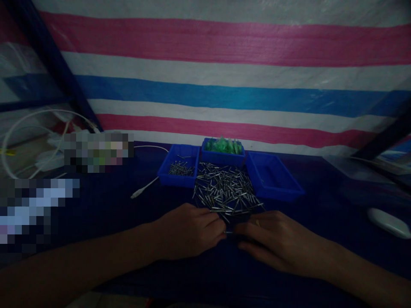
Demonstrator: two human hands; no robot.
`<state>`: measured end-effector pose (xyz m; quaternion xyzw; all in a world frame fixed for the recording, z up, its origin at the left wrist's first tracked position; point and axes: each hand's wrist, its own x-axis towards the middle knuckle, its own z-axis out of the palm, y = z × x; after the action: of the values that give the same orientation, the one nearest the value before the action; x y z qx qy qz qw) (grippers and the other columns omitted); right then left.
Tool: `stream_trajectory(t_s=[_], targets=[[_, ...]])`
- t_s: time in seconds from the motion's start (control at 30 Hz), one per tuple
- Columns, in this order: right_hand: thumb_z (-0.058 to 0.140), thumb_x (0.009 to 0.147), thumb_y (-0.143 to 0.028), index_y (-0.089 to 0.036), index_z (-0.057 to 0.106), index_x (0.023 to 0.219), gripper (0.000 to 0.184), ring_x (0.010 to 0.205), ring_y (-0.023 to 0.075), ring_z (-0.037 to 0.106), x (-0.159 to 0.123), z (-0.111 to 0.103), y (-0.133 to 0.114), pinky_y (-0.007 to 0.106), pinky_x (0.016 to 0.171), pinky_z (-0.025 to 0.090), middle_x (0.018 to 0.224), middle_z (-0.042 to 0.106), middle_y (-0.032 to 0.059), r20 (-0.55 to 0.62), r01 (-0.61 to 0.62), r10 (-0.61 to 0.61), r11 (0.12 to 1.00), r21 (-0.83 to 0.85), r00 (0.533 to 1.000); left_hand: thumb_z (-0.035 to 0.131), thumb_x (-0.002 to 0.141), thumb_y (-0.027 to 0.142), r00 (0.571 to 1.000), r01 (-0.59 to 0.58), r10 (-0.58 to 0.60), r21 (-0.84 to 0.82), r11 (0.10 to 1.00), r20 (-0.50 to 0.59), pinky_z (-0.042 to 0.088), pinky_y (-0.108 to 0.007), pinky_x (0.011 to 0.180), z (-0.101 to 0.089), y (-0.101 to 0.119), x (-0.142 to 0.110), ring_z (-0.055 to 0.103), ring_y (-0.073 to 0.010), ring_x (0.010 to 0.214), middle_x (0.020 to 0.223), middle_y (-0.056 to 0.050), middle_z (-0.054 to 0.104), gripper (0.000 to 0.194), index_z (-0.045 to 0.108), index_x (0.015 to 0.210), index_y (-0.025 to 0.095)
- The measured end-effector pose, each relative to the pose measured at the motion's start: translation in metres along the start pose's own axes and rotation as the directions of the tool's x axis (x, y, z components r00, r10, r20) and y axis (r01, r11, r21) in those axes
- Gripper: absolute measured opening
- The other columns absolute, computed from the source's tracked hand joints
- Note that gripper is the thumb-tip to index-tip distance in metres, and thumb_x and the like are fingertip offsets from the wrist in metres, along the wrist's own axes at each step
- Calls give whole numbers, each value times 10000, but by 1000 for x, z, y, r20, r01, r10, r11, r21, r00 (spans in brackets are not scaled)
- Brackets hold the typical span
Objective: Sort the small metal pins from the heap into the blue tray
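My left hand (204, 229) is closed in a pinch at the table's front, and a thin metal pin (228, 232) sticks out from its fingertips to the right. Facing it, my right hand (268, 235), with a ring on one finger, has its fingers curled at the pin's other end. What lies inside the right fingers is hidden in the dark. Just beyond both hands spreads a loose pile of slim metal pins (226, 188). A blue bin (176, 179) left of the pile holds more small metal pieces.
Behind the pile stands a blue bin (223, 159) with green plastic bags (223, 146). To the right is another blue bin (279, 190). A white cable end (138, 192) lies left, a white rounded case (388, 222) far right. A striped sheet (224, 98) hangs behind.
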<state>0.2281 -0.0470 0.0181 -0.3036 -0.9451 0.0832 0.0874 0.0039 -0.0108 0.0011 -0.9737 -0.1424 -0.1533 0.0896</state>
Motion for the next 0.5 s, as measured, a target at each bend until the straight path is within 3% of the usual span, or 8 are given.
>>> stream_trajectory(t_s=[0.2, 0.5], targets=[[319, 938, -218, -156, 548, 803, 273, 556, 111, 491, 0, 4, 2, 242, 529, 351, 646, 545, 12, -17, 11, -12, 999, -52, 1000, 386, 921, 254, 1000, -12, 12, -5, 1000, 10, 331, -267, 436, -1, 1, 0, 524, -119, 594, 689, 29, 548, 179, 477, 793, 166], [275, 948, -219, -151, 543, 732, 351, 525, 116, 462, 2, 2, -1, 258, 502, 330, 603, 528, 14, -61, 36, -41, 996, -80, 997, 419, 895, 296, 1000, 21, -21, -35, 999, 23, 354, -252, 445, -3, 2, 2, 535, -132, 603, 717, 10, 574, 175, 516, 842, 160]])
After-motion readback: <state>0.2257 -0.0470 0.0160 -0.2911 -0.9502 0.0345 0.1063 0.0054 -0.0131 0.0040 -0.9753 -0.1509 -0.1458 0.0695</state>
